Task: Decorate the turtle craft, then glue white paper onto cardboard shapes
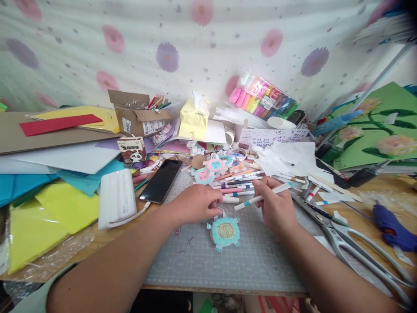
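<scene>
Over the cutting mat [182, 271], the right grip [276, 206] pinches a marker [248, 203], while the left grip [198, 203], its hold unclear, should steady the blue craft [225, 231] lightly

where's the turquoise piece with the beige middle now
In the head view, the turquoise piece lies on the grey cutting mat, low and slightly right of centre, below and right of the left hand.
</scene>
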`<state>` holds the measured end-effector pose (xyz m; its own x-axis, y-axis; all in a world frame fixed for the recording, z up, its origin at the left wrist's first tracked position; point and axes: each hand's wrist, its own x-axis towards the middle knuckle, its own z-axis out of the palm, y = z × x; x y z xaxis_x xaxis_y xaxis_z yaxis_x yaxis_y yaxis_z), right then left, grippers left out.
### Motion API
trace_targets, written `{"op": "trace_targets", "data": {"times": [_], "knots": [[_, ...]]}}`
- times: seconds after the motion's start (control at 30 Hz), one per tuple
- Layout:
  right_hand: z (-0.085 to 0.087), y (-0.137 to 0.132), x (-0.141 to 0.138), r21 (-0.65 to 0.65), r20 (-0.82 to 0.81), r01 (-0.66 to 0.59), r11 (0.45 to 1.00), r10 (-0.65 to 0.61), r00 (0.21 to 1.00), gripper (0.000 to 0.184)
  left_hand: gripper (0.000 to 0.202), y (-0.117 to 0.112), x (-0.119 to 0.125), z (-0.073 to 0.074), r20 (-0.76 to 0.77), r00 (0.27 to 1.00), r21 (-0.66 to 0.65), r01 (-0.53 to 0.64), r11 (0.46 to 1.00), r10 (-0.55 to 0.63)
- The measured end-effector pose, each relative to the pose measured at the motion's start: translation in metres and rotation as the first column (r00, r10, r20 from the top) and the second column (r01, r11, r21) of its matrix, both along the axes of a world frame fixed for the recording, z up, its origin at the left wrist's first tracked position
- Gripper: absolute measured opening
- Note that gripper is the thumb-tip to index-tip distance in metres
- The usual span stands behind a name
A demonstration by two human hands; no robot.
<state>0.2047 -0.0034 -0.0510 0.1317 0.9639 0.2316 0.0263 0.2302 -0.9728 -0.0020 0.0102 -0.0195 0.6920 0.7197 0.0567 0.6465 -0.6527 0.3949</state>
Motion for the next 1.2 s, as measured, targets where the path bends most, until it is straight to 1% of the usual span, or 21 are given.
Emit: {"op": "trace_targets", "data": {"times": [0.07,0.13,0.2,0.3,0.37,0.47,0.57,0.67,0.73,0.8,0.83,0.87,0.93,0.97,1.03,1.1,1.17,1.2], "knots": [[0.001,-0.001,0.002,0.008,0.083,0.027,1.000,-0.028,0.996,0.039,0.001,-0.002,0.002,0.000,-0.014,1.000,-0.001,0.006,1.000,-0.006],[0.002,0.000,0.004,0.023,0.166,0.062,0.998,-0.065,0.984,0.039,0.004,-0.001,0.002,-0.001,-0.025,1.000,0.016,-0.010,1.000,0.010],[0.004,0.000,0.005,0.045,0.235,0.100,0.994,-0.107,0.966,0.038,0.007,0.002,-0.001,-0.001,-0.026,0.998,0.052,-0.059,0.997,0.060],[0.008,0.001,0.007,0.079,0.308,0.134,0.988,-0.152,0.939,0.038,0.017,0.008,-0.009,0.001,-0.004,0.985,0.132,-0.170,0.977,0.172],[0.010,0.001,0.007,0.094,0.344,0.140,0.986,-0.164,0.924,0.038,0.018,0.011,-0.013,0.001,-0.004,0.978,0.177,-0.204,0.963,0.208],[0.010,0.001,0.009,0.107,0.371,0.140,0.984,-0.170,0.913,0.039,0.013,0.011,-0.016,0.000,-0.058,0.981,0.211,-0.169,0.963,0.184],[0.007,0.002,0.014,0.110,0.367,0.166,0.980,-0.195,0.910,0.038,0.017,0.009,-0.015,-0.003,-0.130,0.978,0.231,-0.130,0.964,0.163],[0.005,0.004,0.020,0.093,0.317,0.202,0.975,-0.221,0.922,0.037,0.019,0.009,-0.013,-0.004,-0.193,0.967,0.240,-0.119,0.964,0.167],[0.008,0.005,0.024,0.076,0.280,0.223,0.972,-0.235,0.931,0.032,0.020,0.009,-0.012,-0.003,-0.227,0.959,0.237,-0.117,0.965,0.172],[0.014,0.005,0.028,0.111,0.322,0.244,0.963,-0.267,0.908,0.031,0.020,0.009,-0.012,-0.003,-0.244,0.954,0.235,-0.115,0.965,0.173],[0.017,0.005,0.032,0.158,0.387,0.237,0.959,-0.281,0.878,0.031,0.019,0.009,-0.012,-0.003,-0.248,0.953,0.235,-0.114,0.965,0.173],[0.021,0.006,0.036,0.215,0.476,0.203,0.955,-0.284,0.833,0.029,0.017,0.009,-0.012,-0.003,-0.248,0.953,0.236,-0.114,0.965,0.173],[0.027,0.007,0.045,0.288,0.662,0.080,0.954,-0.258,0.703,0.024,0.012,0.009,-0.012,-0.003,-0.244,0.954,0.240,-0.115,0.964,0.174],[0.030,0.009,0.051,0.285,0.741,0.020,0.958,-0.233,0.630,0.023,0.009,0.009,-0.013,-0.003,-0.241,0.955,0.241,-0.114,0.964,0.174],[0.035,0.011,0.061,0.232,0.860,-0.047,0.971,-0.182,0.477,0.022,0.005,0.009,-0.014,-0.004,-0.232,0.957,0.242,-0.116,0.963,0.173],[0.040,0.013,0.068,0.152,0.952,-0.054,0.987,-0.132,0.275,0.021,0.005,0.010,-0.015,-0.005,-0.222,0.959,0.238,-0.120,0.964,0.174],[0.045,0.013,0.070,0.067,0.996,-0.057,0.996,-0.063,0.070,0.019,0.005,0.011,-0.016,-0.006,-0.212,0.961,0.232,-0.126,0.965,0.177],[0.048,0.013,0.069,0.034,0.999,-0.054,0.998,-0.034,-0.005,0.018,0.006,0.011,-0.016,-0.006,-0.208,0.962,0.226,-0.126,0.966,0.175]]}}
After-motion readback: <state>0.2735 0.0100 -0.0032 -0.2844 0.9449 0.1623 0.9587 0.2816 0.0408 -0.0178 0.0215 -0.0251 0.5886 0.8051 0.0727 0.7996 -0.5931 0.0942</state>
